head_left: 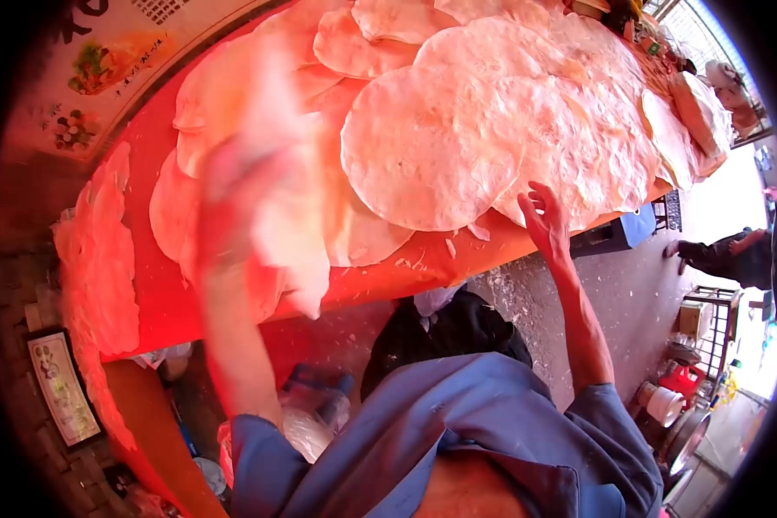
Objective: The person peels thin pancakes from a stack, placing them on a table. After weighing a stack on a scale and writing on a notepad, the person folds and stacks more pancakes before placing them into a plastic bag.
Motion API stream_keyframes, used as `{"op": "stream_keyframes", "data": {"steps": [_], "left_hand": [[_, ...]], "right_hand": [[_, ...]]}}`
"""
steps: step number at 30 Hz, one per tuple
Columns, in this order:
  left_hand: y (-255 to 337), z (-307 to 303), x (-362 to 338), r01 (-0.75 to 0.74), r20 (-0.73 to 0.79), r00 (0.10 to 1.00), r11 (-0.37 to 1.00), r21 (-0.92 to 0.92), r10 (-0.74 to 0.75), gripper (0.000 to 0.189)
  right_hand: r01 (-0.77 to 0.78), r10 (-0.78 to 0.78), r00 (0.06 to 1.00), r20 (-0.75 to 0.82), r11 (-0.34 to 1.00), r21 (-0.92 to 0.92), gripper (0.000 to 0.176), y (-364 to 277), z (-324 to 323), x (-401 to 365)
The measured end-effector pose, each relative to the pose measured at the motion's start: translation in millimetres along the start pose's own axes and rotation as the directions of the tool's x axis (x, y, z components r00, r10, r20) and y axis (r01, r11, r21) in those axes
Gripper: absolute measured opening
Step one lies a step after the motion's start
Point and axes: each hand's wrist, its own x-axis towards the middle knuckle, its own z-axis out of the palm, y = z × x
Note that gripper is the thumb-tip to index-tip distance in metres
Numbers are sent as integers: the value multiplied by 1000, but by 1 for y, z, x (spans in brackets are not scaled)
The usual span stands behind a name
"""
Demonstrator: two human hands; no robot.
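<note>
My left hand (249, 177) is smeared by motion over the left part of the table. It grips a thin, pale flatbread (292, 226), also blurred, which hangs down past the table's front edge. On my right, my right hand (546, 226) is raised at the front edge, its fingers apart and lightly bent, with nothing in them. Those fingertips overlap the rim of the spread-out flatbreads. A large round flatbread (432, 147) lies on top of the others just left of that hand.
Overlapping flatbreads (570, 129) cover much of the red-covered table (160, 302). More sheets (104, 250) hang along its left edge. A blue bin (637, 226) stands below the right side. At far right are a person's legs (723, 259) and a rack (715, 324) near buckets.
</note>
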Motion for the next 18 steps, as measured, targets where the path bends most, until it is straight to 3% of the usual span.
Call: {"op": "stream_keyframes", "data": {"steps": [1,2,3,4,5,6,9,10,12,13,15,16,18], "left_hand": [[-6,28,13,-12,160,987,998,58,3,8],[-34,55,25,-126,237,968,980,152,88,10],[-72,83,32,-115,310,949,976,187,53,13],[-88,117,26,-213,329,940,910,355,92,15],[-103,145,15,-243,364,927,888,390,94,18],[-129,165,5,-330,469,882,779,533,53,25],[-189,194,-41,-397,506,858,730,556,81,31],[-195,198,-51,-428,498,861,675,601,103,32],[-201,203,-62,-478,475,865,547,687,161,36],[-200,204,-65,-469,485,864,561,682,134,36],[-197,204,-63,-447,491,867,578,683,91,36],[-198,205,-63,-457,487,867,550,699,101,40],[-202,204,-63,-419,463,882,590,690,86,38]], "right_hand": [[-11,12,999,-35,999,32,42,-2,-3,-4],[-25,30,997,-68,998,63,41,-3,-8,-7],[-33,42,995,-93,995,90,39,-4,-16,-9],[-24,32,991,-126,998,66,39,4,-22,-9],[-20,25,987,-162,999,38,39,13,-30,-9],[-43,39,981,-192,999,-18,38,17,-37,-11],[-56,32,978,-205,992,-116,41,26,-50,-13],[27,-77,979,-188,967,-253,42,22,-53,-14],[208,-298,949,-108,842,-498,45,9,-48,-9],[183,-207,978,-3,873,-452,58,3,-39,-7],[386,-363,918,161,721,-575,69,-5,-18,0],[424,-353,905,236,716,-555,78,-1,-6,2],[443,-299,895,332,694,-568,78,17,14,4]]}}
